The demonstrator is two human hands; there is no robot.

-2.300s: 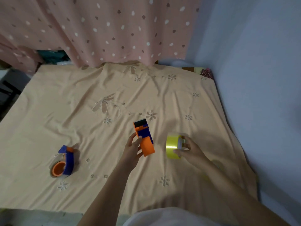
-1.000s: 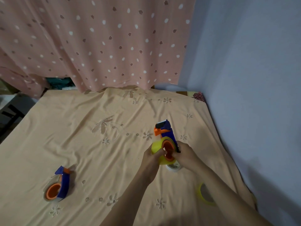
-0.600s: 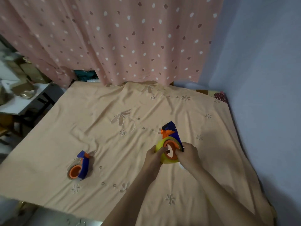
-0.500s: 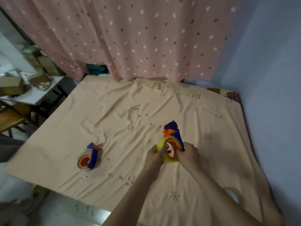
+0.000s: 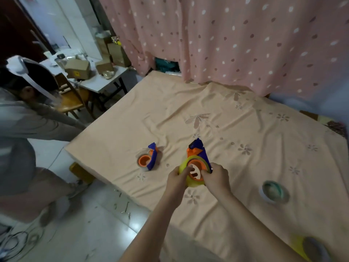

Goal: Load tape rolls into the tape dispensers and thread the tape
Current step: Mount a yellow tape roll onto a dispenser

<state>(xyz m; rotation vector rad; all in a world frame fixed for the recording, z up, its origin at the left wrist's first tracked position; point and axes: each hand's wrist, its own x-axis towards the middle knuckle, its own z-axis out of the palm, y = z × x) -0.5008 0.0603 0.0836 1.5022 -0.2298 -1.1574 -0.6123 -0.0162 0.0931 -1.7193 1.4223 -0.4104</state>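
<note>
A blue and orange tape dispenser point(image 5: 197, 148) is held over the peach cloth, with a yellow tape roll point(image 5: 188, 183) sitting around its orange hub. My left hand point(image 5: 177, 178) grips the roll's left edge, fingers reaching onto the hub. My right hand point(image 5: 216, 177) holds the roll and dispenser from the right. A second blue and orange dispenser point(image 5: 148, 159), with clear tape on it, lies on the cloth to the left. A clear roll point(image 5: 274, 191) lies to the right, and another yellow roll point(image 5: 309, 248) lies blurred at the bottom right.
The peach cloth-covered table point(image 5: 245, 129) ends at a left edge near the second dispenser. Another person point(image 5: 22, 129) stands at the left beside a wooden chair point(image 5: 69, 99) and a white desk with cardboard boxes point(image 5: 79, 68). A pink dotted curtain point(image 5: 226, 38) hangs behind.
Both hands brought the yellow roll onto the dispenser's hub and stay there. The view has swung left, showing the floor, a person and the desk.
</note>
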